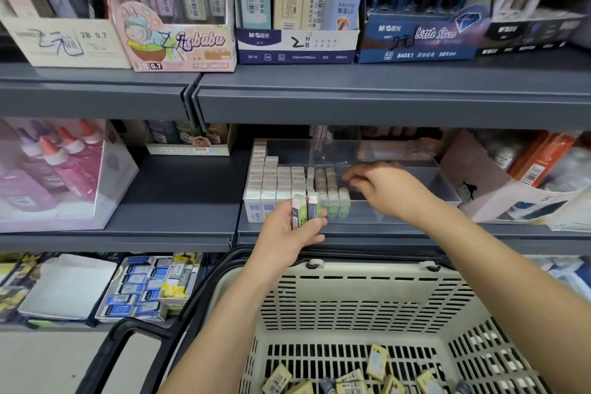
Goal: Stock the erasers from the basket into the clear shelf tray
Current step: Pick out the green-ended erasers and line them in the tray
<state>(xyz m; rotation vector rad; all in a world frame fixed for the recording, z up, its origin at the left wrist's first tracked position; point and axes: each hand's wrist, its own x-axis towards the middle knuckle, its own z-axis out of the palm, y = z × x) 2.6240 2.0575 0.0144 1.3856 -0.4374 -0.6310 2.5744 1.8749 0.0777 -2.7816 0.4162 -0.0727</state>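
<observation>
1. Left hand [287,235]: fingers and thumb are wrapped round a small bunch of sleeved erasers [306,207]. The bunch is held upright just in front of the tray's front wall.
2. Right hand [382,190]: it extends over the front wall into the clear tray [447,184], fingers curled downward just right of the outermost stocked row. Whether it pinches an eraser cannot be told, as the fingertips hide that spot.
3. Stocked rows [278,181]: these stand on end, packed side by side, beyond the left hand and to the left of the right hand. The tray space under and to the right of the right hand is unfilled.
4. Loose erasers [377,361]: these lie scattered on the floor of the basket [367,269], below both forearms.
5. Handling (judged): each eraser is probably light, small and firm with slight give. The paper sleeve should give a dry, non-slip surface. Grip across the two broad sleeve faces, thumb opposing fingers.
6. Caution (judged): standing rows may topple toward the open side. Seat each piece against its neighbour.
</observation>
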